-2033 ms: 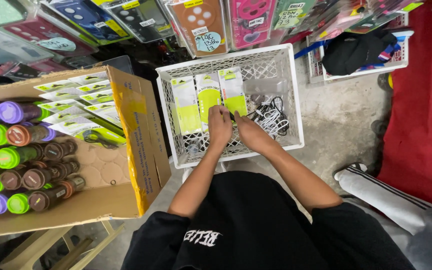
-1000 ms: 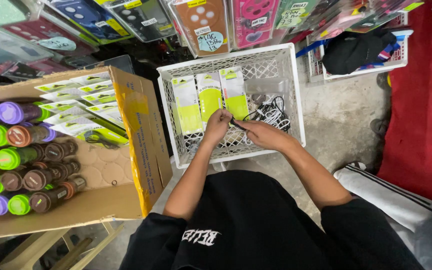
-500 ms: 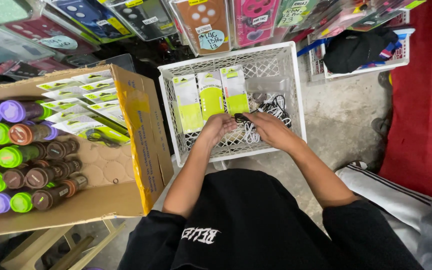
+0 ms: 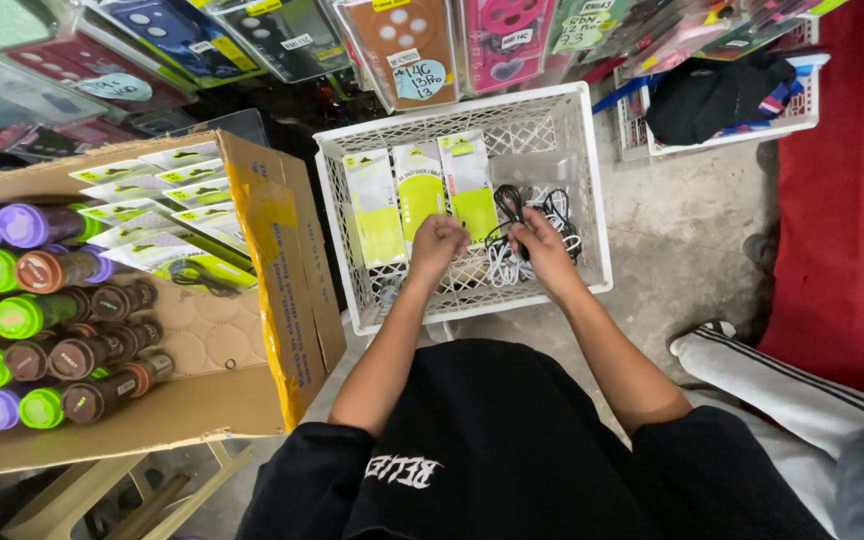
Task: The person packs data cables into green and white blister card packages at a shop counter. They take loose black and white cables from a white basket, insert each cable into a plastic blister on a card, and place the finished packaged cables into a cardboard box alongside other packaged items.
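Over white crate [image 4: 592, 190], right hand [image 4: 542, 240] now lifting black cable [image 4: 508, 205]

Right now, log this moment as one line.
left hand: closed, over crate | right hand: holds black cable | crate: packets, loose cables | box: beside crate

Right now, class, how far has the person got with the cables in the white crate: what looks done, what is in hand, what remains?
Done: three green-and-white cable packets stand in a row inside the white crate. In hand: the right hand holds a black cable, while the left hand is closed just beside it. Left: a loose tangle of white and black cables lies unpacked in the crate.
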